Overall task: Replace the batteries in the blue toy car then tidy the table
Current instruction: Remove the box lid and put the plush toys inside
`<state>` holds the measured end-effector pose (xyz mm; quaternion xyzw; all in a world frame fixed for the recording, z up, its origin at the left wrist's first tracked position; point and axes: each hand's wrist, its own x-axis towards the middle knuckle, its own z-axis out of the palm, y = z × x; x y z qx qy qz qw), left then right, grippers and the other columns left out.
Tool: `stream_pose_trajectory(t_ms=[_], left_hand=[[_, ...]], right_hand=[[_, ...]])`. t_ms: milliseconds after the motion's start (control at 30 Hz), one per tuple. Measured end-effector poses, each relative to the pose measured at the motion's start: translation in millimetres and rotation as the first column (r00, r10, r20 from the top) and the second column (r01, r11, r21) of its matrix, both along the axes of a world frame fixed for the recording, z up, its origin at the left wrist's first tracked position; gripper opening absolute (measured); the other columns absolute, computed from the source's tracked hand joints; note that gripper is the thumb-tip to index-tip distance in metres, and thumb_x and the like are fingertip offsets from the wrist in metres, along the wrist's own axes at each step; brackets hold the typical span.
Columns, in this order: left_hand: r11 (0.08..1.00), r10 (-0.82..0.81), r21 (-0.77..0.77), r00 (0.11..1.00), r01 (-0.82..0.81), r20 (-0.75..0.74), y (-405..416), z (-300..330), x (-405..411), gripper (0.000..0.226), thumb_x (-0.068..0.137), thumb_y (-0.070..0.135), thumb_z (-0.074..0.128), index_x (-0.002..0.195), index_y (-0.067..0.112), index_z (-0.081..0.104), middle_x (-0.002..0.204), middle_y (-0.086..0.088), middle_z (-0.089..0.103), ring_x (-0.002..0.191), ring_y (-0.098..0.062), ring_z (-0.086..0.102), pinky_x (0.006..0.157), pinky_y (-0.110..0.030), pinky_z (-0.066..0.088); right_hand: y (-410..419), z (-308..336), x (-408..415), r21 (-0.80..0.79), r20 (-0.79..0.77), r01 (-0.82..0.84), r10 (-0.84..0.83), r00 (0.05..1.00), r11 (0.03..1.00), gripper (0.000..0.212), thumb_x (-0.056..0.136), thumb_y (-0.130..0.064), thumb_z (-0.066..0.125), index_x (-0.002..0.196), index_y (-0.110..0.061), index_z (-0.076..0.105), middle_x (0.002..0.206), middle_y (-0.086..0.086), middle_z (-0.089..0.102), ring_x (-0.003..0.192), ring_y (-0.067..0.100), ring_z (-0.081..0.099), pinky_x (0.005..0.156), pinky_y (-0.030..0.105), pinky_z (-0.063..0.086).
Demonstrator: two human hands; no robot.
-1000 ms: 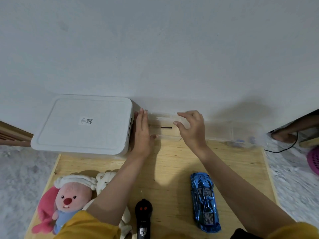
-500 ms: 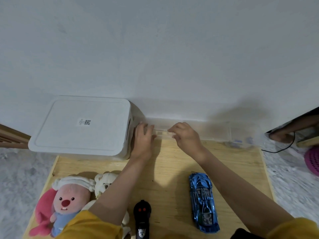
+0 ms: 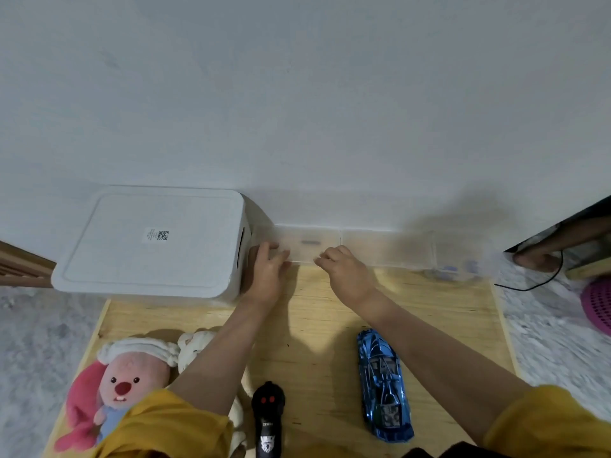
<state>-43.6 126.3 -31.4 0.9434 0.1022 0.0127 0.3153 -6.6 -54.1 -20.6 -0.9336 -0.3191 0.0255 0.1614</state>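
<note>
The blue toy car [image 3: 383,385] lies on the wooden table [image 3: 446,312], near the front right, nose pointing away from me. A black remote control [image 3: 267,414] lies left of it at the front edge. At the back, against the wall, sits a small clear plastic box [image 3: 310,242] with a dark slim object blurred inside. My left hand [image 3: 267,276] grips its front left corner with curled fingers. My right hand [image 3: 344,272] pinches its front right edge. The lid lies flat on the box.
A large white lidded storage box [image 3: 155,242] stands at the back left, touching my left hand. More clear boxes [image 3: 386,249] run right along the wall, one holding small blue items [image 3: 456,269]. A pink plush [image 3: 125,385] and a white plush [image 3: 198,348] lie front left. Another person's foot [image 3: 535,259] is at the right.
The clear box's lid was raised under my fingers; it has come down flat, and both hands have dropped to the box's front edge.
</note>
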Motion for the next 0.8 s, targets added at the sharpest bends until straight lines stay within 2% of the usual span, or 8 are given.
stream_pose_trajectory(t_ms=[100,167,267,400,500,567,700,800], left_hand=[[0.998,-0.059,-0.015,0.998,0.059,0.011,1,1,-7,0.032,0.087,-0.005,0.058,0.117,-0.001,0.063,0.128,-0.025,0.046,0.123,-0.041,0.042,0.106,-0.034,0.039],[0.992,-0.08,0.096,0.997,0.081,-0.013,-3,10,-13,0.046,0.087,-0.006,0.051,0.132,0.005,0.053,0.14,-0.021,0.038,0.131,-0.037,0.035,0.109,-0.042,0.035],[0.992,-0.044,0.117,0.994,0.056,-0.103,-19,27,-27,0.058,0.09,-0.002,0.048,0.145,0.009,0.034,0.153,-0.014,0.024,0.139,-0.033,0.025,0.111,-0.037,0.027],[0.999,-0.041,-0.01,0.979,0.044,0.199,-32,53,-61,0.051,0.086,0.007,0.063,0.134,0.004,0.048,0.141,-0.016,0.043,0.13,-0.029,0.041,0.106,-0.034,0.035],[0.994,0.088,-0.094,0.922,-0.056,0.377,-24,80,-88,0.042,0.086,0.013,0.061,0.128,0.007,0.055,0.132,-0.012,0.049,0.125,-0.021,0.045,0.104,-0.025,0.036],[0.984,0.173,-0.107,0.866,-0.139,0.469,-7,96,-99,0.039,0.086,0.015,0.059,0.124,0.005,0.057,0.128,-0.013,0.05,0.123,-0.021,0.047,0.103,-0.025,0.036],[0.923,0.38,-0.145,0.791,-0.356,0.48,57,109,-111,0.04,0.087,0.017,0.061,0.124,0.005,0.056,0.13,-0.016,0.043,0.125,-0.027,0.043,0.1,-0.029,0.037],[0.849,0.524,-0.172,0.756,-0.499,0.394,114,116,-118,0.052,0.086,0.022,0.065,0.132,0.004,0.049,0.135,-0.02,0.036,0.126,-0.032,0.037,0.094,-0.027,0.034]], right_hand=[[2,8,4,-0.024,-0.058,-0.025,0.024,0.998,0.999,0.051,0.071,0.021,0.052,0.111,-0.005,0.065,0.101,0.009,0.063,0.097,0.032,0.056,0.062,0.042,0.054],[0,15,4,-0.041,-0.126,-0.018,0.013,0.992,0.999,0.052,0.081,0.017,0.045,0.124,-0.009,0.059,0.119,0.006,0.06,0.114,0.027,0.05,0.083,0.042,0.051],[-6,29,-6,0.061,-0.261,0.078,-0.06,0.964,0.995,0.042,0.091,0.001,0.047,0.131,-0.011,0.054,0.136,0.005,0.054,0.128,0.022,0.046,0.104,0.03,0.037],[-7,58,-34,0.31,-0.306,0.236,-0.138,0.942,0.921,0.034,0.09,-0.006,0.054,0.123,-0.012,0.06,0.127,0.003,0.061,0.118,0.017,0.056,0.099,0.021,0.036],[12,79,-60,0.471,-0.408,0.377,-0.182,0.894,0.797,0.029,0.088,-0.007,0.059,0.116,-0.01,0.064,0.116,0.002,0.067,0.101,0.008,0.061,0.092,0.017,0.045],[32,91,-75,0.518,-0.496,0.449,-0.171,0.851,0.728,0.027,0.088,-0.01,0.061,0.114,-0.01,0.065,0.111,0.0,0.068,0.09,0.002,0.061,0.082,0.005,0.045],[85,106,-94,0.524,-0.572,0.489,-0.138,0.809,0.698,0.028,0.089,-0.014,0.061,0.116,-0.01,0.063,0.102,-0.006,0.064,0.087,0.003,0.059,0.069,-0.004,0.041],[126,111,-101,0.49,-0.626,0.556,-0.174,0.76,0.671,0.021,0.089,-0.017,0.061,0.11,-0.013,0.063,0.094,-0.009,0.064,0.085,0.001,0.061,0.072,0.009,0.049]])
